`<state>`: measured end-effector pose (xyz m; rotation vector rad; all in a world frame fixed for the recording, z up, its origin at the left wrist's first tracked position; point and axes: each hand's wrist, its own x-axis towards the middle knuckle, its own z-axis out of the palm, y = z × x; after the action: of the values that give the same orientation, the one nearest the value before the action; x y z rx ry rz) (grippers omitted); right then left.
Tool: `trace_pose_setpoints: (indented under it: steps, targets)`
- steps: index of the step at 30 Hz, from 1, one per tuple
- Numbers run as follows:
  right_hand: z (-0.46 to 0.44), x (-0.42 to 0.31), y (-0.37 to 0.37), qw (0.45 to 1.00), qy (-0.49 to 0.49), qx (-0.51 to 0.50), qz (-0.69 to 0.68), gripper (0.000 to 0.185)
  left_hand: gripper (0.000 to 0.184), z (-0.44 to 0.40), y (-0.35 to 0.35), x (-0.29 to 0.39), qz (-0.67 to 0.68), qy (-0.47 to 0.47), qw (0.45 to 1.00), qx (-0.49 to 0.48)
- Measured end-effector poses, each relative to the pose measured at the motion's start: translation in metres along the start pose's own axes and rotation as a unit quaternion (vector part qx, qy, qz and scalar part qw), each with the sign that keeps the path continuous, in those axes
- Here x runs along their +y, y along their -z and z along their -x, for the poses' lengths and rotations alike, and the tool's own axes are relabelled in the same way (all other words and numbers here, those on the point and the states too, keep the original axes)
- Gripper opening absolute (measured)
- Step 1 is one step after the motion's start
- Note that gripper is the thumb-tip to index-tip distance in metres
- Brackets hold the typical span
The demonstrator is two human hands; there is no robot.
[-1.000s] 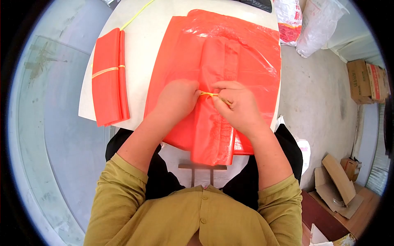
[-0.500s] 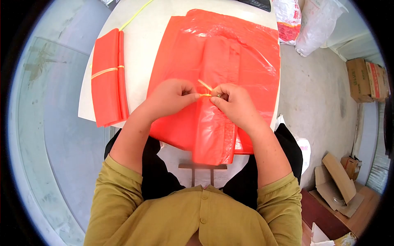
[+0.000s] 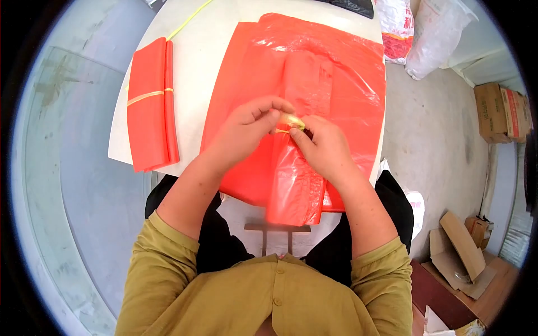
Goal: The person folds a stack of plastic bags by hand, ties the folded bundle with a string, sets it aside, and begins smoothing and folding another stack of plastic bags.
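A folded red plastic bundle (image 3: 297,185) lies lengthwise on a wide stack of red plastic sheets (image 3: 241,73). A yellow tie (image 3: 291,120) crosses the bundle at its middle, partly blurred. My right hand (image 3: 325,143) pinches the tie between thumb and forefinger at the bundle's right side. On the other side, my left hand (image 3: 252,126) has its thumb and curled fingers at the tie's left part; the fingertips are close together, and their exact hold is unclear. Another red bundle (image 3: 147,123), bound with a yellow band, lies at the table's left.
The pale table (image 3: 193,50) has a yellow strand (image 3: 190,18) and a black bag (image 3: 356,7) at its far side. White sacks (image 3: 395,28) stand beyond it at the right. Cardboard boxes (image 3: 492,112) are at the far right, with an opened carton (image 3: 462,246) lower down.
The yellow tie has gone from a thin strand between my hands to a looped, blurred shape above the bundle. My left hand has moved up and right over it.
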<state>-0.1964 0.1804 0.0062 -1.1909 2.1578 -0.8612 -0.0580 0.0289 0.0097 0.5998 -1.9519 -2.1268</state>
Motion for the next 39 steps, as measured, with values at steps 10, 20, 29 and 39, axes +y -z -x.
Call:
trace_pose_setpoints:
  steps: [10, 20, 29, 39]
  targets:
    - [-0.004, 0.014, -0.003, 0.993, -0.046, -0.032, -0.101, 0.022, 0.023, -0.004, -0.012, -0.009, -0.313, -0.025, 0.949, 0.010]
    - [0.002, 0.002, -0.003, 0.989, -0.012, 0.037, -0.144, 0.016, 0.017, -0.010, -0.015, -0.022, -0.177, 0.069, 0.980, 0.055]
    - [0.000, 0.015, -0.010, 0.973, 0.179, 0.144, 0.021, 0.020, 0.015, -0.002, -0.013, -0.016, -0.411, -0.117, 0.904, 0.009]
    - [0.003, 0.011, -0.010, 0.989, 0.081, 0.102, -0.064, 0.013, 0.015, 0.000, -0.013, -0.017, -0.228, 0.031, 0.972, 0.046]
